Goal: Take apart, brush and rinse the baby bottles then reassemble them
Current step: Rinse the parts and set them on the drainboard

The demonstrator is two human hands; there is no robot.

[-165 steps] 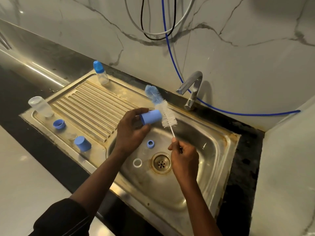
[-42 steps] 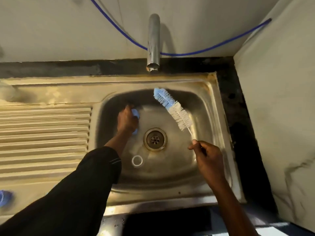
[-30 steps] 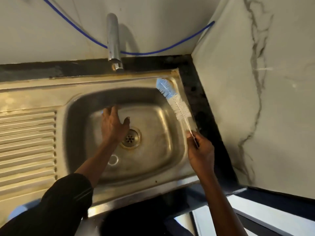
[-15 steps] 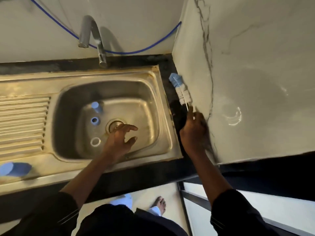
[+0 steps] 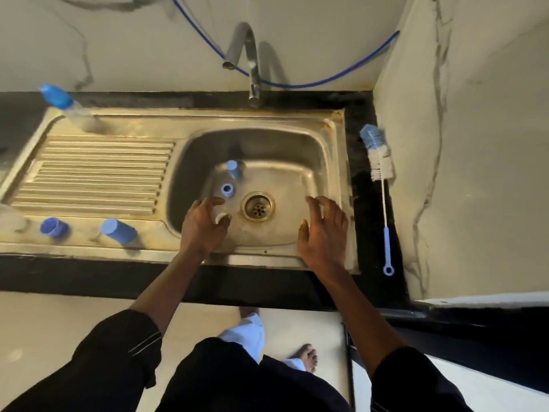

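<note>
Two hands are down in the wide stainless steel sink (image 5: 267, 117), which has a ribbed draining board on its left and a deep basin on its right. They sit either side of the round brass-coloured drain (image 5: 258, 207). The right hand (image 5: 323, 233) is spread, its fingers apart and holding nothing, while the left hand (image 5: 203, 226) curls down towards the basin floor. Off to the right, on the black counter strip (image 5: 358, 162), lies the long bottle brush with white and blue bristles (image 5: 378, 162), well apart from either hand. From that I judge these pieces are done with brushing and due for rinsing, though the curved steel tap (image 5: 251, 55) shows no water that I can make out. At the back of the draining board stands a clear baby bottle with its blue cap on (image 5: 69, 110), which looks not yet taken apart. Near the board's front edge lie a blue cylindrical cap (image 5: 117, 231) and a blue screw collar (image 5: 53, 226). In the basin a second blue cap (image 5: 233, 169) stands near a blue ring collar (image 5: 228, 189). Smallest is the white plastic ring (image 5: 221, 217) at the left fingertips. Thumb and forefinger bracket it, but whether they pinch it yet I cannot tell from here. The next move, I'd say, calls for lifting that ring cleanly while the free hand opens the tap.
</note>
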